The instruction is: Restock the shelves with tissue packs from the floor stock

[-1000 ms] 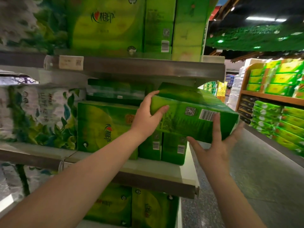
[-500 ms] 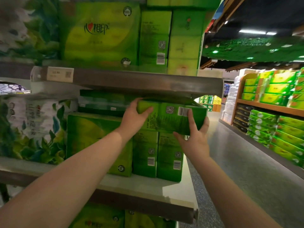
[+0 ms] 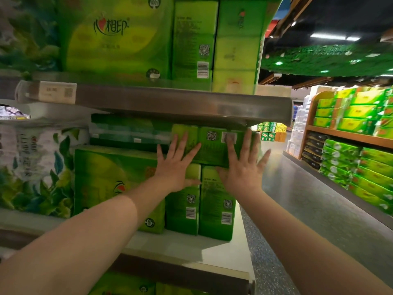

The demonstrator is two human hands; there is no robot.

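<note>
A flat green plastic-wrapped tissue pack (image 3: 214, 145) lies on its side atop two upright green tissue packs (image 3: 201, 201) at the right end of the middle shelf board (image 3: 191, 245), just under the grey metal shelf (image 3: 180, 103) above. The left hand (image 3: 176, 167) and right hand (image 3: 242, 171) lie flat against its front face. Left of the upright pair stands a larger green tissue bundle (image 3: 106, 179), with white leaf-printed paper rolls (image 3: 36, 167) further left.
</note>
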